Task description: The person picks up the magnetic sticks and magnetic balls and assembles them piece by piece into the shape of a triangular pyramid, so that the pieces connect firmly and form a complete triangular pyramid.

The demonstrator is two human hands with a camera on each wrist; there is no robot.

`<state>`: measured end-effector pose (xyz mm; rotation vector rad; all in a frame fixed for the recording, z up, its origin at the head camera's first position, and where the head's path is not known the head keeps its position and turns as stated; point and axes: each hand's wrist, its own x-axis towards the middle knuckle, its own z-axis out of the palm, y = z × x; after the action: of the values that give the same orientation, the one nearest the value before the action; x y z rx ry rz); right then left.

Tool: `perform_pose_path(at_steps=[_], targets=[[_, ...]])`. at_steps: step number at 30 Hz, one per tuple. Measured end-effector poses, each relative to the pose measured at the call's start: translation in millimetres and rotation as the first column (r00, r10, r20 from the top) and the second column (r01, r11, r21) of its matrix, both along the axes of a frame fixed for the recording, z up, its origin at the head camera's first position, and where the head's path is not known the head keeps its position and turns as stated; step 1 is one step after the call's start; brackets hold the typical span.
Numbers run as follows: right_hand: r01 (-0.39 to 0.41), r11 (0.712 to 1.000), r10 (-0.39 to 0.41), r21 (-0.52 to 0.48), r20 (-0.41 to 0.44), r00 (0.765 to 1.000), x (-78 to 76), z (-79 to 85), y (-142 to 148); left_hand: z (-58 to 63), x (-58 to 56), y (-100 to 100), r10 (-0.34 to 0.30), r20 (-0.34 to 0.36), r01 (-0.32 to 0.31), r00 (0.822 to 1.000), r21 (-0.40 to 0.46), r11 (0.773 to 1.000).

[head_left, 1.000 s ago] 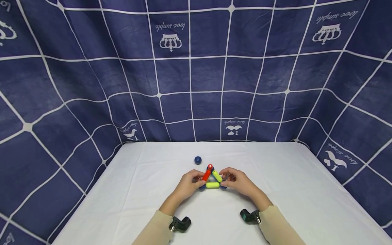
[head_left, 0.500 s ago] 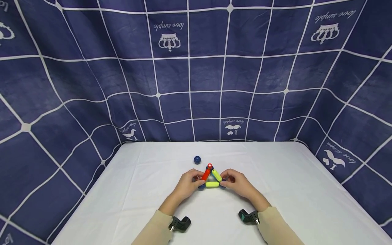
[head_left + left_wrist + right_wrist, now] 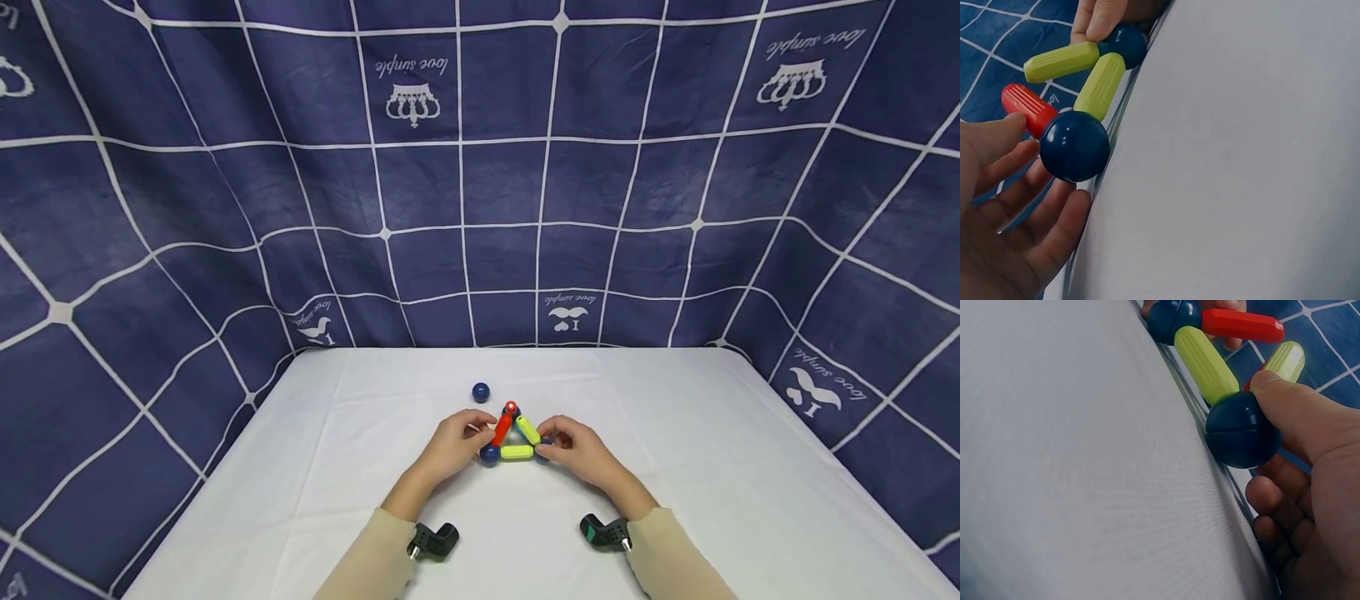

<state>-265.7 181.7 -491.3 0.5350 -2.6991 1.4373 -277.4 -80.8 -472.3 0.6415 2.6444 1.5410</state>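
Observation:
A triangle of magnetic building rods and dark blue balls lies on the white table. Its left side is a red rod (image 3: 502, 429); a yellow-green rod (image 3: 517, 452) forms the near side and another yellow-green rod (image 3: 528, 430) the right. A red piece with a pale end (image 3: 512, 407) sits at the far corner's ball. My left hand (image 3: 450, 446) touches the red rod with its thumb, fingers loosely bent beside the near-left blue ball (image 3: 1075, 147). My right hand (image 3: 577, 447) holds the near-right blue ball (image 3: 1242, 431), thumb at its joint with the rod; some fingertips are hidden.
A loose blue ball (image 3: 481, 392) lies beyond the triangle, slightly left. The white-covered table (image 3: 675, 433) ends at a blue checked curtain (image 3: 502, 167) behind and at both sides. Black wrist cameras (image 3: 433, 542) sit at both sleeves.
My left thumb has come off the near-left blue ball and drawn back to the red rod, so that ball shows fully. My right hand has stayed at its corner.

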Motion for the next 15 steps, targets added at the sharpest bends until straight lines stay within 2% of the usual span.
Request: perform_pose_path(at_steps=[3,7,10,15], targets=[[0.001,1.0,-0.001,0.003,-0.007,1.0,0.0,0.8,-1.1,2.0,-4.3,-1.4,0.0,0.054,-0.002,0.999,0.036,0.999],[0.004,1.0,-0.004,0.002,-0.015,1.0,0.5,1.1,-1.0,4.2,-12.3,-2.1,0.037,0.099,-0.042,0.994,0.044,0.998],[0.005,1.0,-0.005,0.002,-0.018,1.0,0.8,0.6,-0.4,5.0,-20.9,-2.0,0.095,0.091,-0.1,0.991,0.051,0.994],[0.011,1.0,-0.011,0.003,-0.018,1.0,0.3,-0.1,0.5,3.3,-36.8,0.5,0.202,0.036,-0.204,0.979,0.045,0.978]])
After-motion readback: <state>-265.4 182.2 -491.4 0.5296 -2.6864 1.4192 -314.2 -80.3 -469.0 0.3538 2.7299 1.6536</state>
